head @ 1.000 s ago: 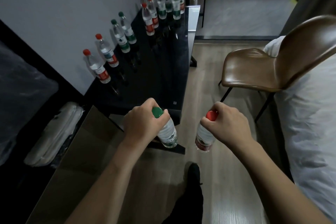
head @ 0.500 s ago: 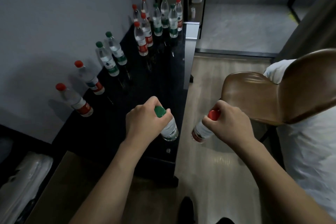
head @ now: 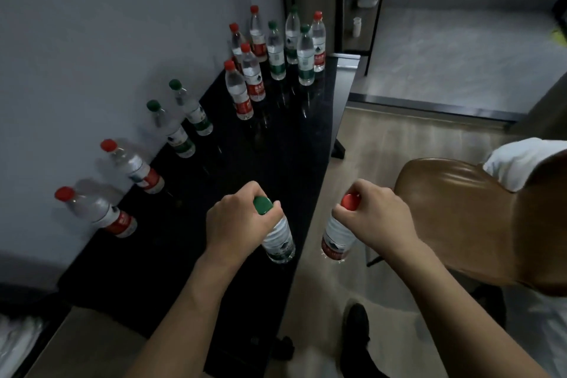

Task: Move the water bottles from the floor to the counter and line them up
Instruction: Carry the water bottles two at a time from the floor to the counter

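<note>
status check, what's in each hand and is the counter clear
Left hand grips green-capped bottle over counter edge. Right hand holds red-capped bottle over floor. Bottles line the wall side; near edge open.

The left hand (head: pixel 237 221) hides the neck of the green-capped bottle (head: pixel 277 239). The brown chair (head: pixel 478 224) runs off the right edge. Bottle labels are too small to read.
</note>
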{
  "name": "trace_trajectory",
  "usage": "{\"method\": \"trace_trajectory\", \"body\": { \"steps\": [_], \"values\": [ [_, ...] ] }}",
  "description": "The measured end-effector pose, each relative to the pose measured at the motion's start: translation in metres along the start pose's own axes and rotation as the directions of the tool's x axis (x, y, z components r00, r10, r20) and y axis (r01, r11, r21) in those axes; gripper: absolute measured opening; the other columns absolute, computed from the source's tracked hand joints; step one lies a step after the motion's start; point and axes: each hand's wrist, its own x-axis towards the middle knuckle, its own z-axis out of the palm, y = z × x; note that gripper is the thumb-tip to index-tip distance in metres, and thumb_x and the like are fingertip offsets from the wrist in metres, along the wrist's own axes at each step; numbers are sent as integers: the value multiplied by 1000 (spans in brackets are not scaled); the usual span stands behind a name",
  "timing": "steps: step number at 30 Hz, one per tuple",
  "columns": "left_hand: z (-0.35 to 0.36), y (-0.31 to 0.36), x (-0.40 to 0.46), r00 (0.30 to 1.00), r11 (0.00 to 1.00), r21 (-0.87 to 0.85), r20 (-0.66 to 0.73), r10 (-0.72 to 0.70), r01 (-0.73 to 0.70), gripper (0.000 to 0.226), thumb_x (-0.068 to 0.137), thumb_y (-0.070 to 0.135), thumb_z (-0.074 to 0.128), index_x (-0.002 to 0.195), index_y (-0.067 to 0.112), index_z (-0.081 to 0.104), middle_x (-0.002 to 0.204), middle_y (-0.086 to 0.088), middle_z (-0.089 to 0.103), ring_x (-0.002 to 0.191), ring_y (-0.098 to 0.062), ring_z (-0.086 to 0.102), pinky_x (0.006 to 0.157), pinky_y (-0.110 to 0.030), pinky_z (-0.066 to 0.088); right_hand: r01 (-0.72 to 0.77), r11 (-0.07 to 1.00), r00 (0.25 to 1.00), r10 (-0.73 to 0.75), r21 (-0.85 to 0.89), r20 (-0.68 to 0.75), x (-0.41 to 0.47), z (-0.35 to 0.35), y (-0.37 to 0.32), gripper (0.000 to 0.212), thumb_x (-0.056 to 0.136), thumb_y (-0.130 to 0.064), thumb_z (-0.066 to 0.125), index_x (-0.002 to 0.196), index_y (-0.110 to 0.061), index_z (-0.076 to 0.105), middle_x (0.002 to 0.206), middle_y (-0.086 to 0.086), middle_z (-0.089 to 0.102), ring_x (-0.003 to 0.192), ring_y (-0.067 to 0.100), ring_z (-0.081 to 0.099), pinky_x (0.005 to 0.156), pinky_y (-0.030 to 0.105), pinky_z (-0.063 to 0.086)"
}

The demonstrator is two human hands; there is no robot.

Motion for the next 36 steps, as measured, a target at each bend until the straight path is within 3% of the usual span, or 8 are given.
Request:
{"method": "trace_trajectory", "body": {
  "steps": [4,9,13,19,25,31,36],
  "values": [
    [16,34,50,1000,1000,12,-24,-9,9,30,78,52,64,68,29,48,49,11,51,46,-2,50,48,-20,32,26,999,1000,-26,20,1,63,-18,19,28,71,-52,57,82,-26,53,74,-7,61,68,17,59,65,36,52],
    [33,60,104,999,999,-10,-37,-31,30,30,79,55,61,72,28,51,53,11,54,48,-4,53,52,-23,43,45,999,999,-45,27,-27,133,-37,31,27,71,-50,58,84,-27,55,74,-5,61,70,21,59,64,32,47],
    [45,69,148,998,999,-6,-52,-36,36,31,79,56,61,71,28,51,52,11,53,47,-3,52,49,-21,37,49,998,998,-48,42,-34,192,-39,37,25,71,-48,60,84,-27,57,73,-6,59,69,19,58,61,31,45],
    [68,55,226,997,999,0,-68,-33,33,32,78,59,57,69,29,48,49,12,50,44,-1,50,45,-18,31,101,995,995,-100,19,-15,286,-19,24,24,71,-51,60,79,-31,51,69,-9,55,66,17,54,59,28,36],
    [87,33,312,993,995,19,-68,-96,98,33,78,59,59,73,28,49,54,12,52,52,-10,55,52,-27,43,131,991,991,-131,-3,4,374,-4,2,24,70,-51,59,80,-30,53,70,-9,56,65,18,53,60,28,36],
    [94,21,370,986,989,19,-86,-146,148,32,79,57,62,75,28,49,55,12,51,52,-10,50,49,-24,29,168,986,985,-167,-7,34,446,5,-16,26,69,-53,57,81,-30,52,71,-8,55,65,19,52,61,28,36],
    [103,15,395,975,978,15,-78,-207,209,33,79,60,58,75,28,49,54,12,50,53,-9,53,50,-25,32,248,968,963,-243,-29,116,493,23,-26,28,68,-54,57,82,-29,54,70,-9,53,64,18,48,60,28,34]
  ]
}}
